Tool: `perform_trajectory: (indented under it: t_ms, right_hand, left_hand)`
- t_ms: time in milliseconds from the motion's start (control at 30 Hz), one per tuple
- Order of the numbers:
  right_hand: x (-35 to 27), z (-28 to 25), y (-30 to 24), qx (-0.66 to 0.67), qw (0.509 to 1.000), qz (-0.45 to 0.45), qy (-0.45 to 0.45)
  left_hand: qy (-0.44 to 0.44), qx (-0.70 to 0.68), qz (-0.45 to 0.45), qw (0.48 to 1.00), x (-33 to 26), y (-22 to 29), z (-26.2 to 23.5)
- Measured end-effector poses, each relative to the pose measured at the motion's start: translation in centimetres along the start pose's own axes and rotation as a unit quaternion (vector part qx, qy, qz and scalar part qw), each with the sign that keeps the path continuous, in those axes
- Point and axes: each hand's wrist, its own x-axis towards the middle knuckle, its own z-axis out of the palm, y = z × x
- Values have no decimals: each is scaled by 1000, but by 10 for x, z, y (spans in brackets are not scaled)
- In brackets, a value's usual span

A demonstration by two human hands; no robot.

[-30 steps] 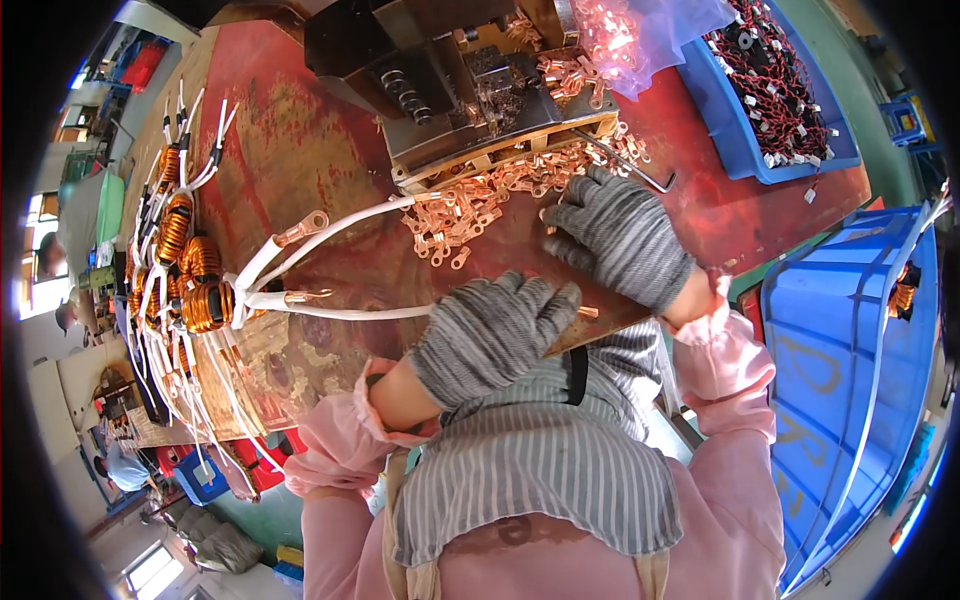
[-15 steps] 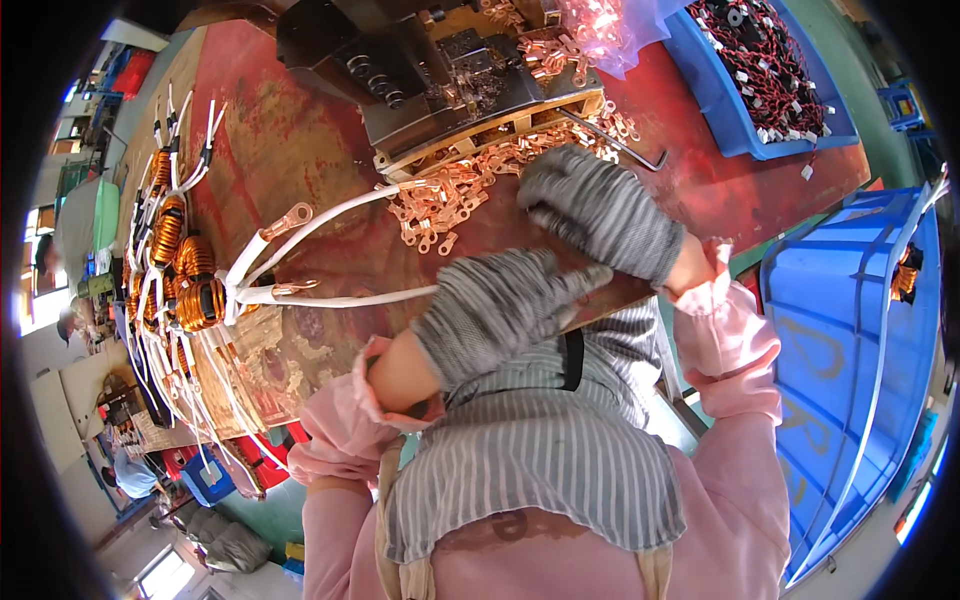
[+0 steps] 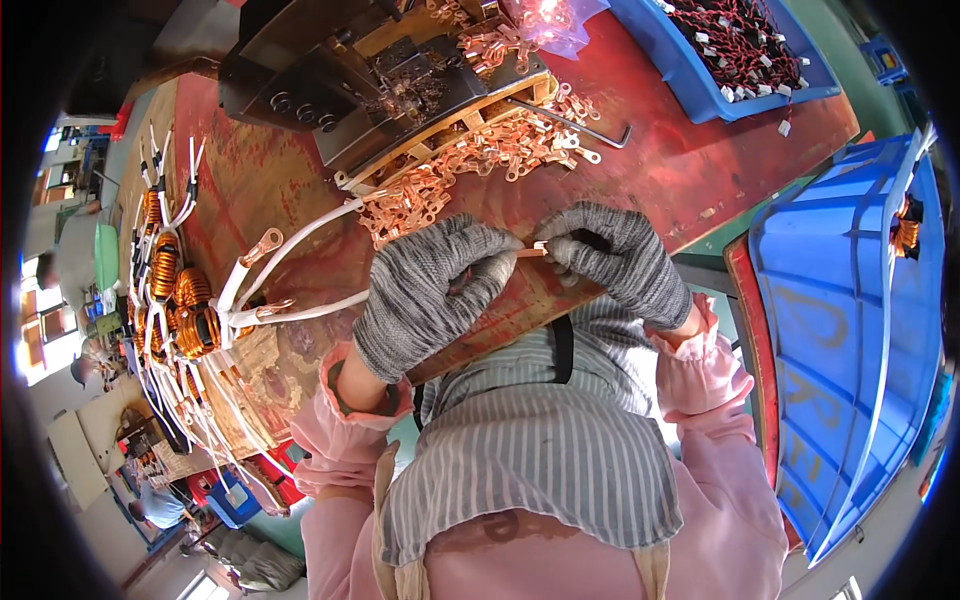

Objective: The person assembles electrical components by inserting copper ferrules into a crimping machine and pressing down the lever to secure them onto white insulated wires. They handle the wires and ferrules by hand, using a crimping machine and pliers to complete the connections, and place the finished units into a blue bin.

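Both my hands wear grey knit gloves and meet over the near edge of the red workbench (image 3: 700,170). My left hand (image 3: 430,290) pinches the end of a white wire, with a copper ring terminal (image 3: 533,250) between the two hands. My right hand (image 3: 610,255) pinches that terminal from the other side. A heap of loose copper ring terminals (image 3: 470,165) lies just beyond my hands. White wires with terminals on their ends (image 3: 270,290) run left to a copper-wound coil (image 3: 195,325).
A dark metal press machine (image 3: 380,70) stands at the back. An L-shaped hex key (image 3: 580,118) lies by the terminals. A blue tray of red-black wired parts (image 3: 740,45) sits back right. A large blue crate (image 3: 850,330) stands at right. Several more coils (image 3: 160,260) line the left edge.
My hands have come together at the bench's near edge, and my right hand has brought a terminal from the heap to the wire end held by my left.
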Motion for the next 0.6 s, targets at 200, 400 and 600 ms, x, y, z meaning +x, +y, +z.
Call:
perform_trajectory:
  t_ms: [200, 400, 600]
  right_hand:
    - [1, 2, -5, 33, 999, 6, -16]
    - [-1, 2, -10, 128, 991, 32, -17]
    - [8, 12, -6, 82, 996, 14, 9]
  left_hand:
    - [1, 18, -6, 1000, -1, 1, 2]
    - [18, 131, 37, 990, -1, -2, 8]
    - [24, 232, 61, 970, -8, -6, 17]
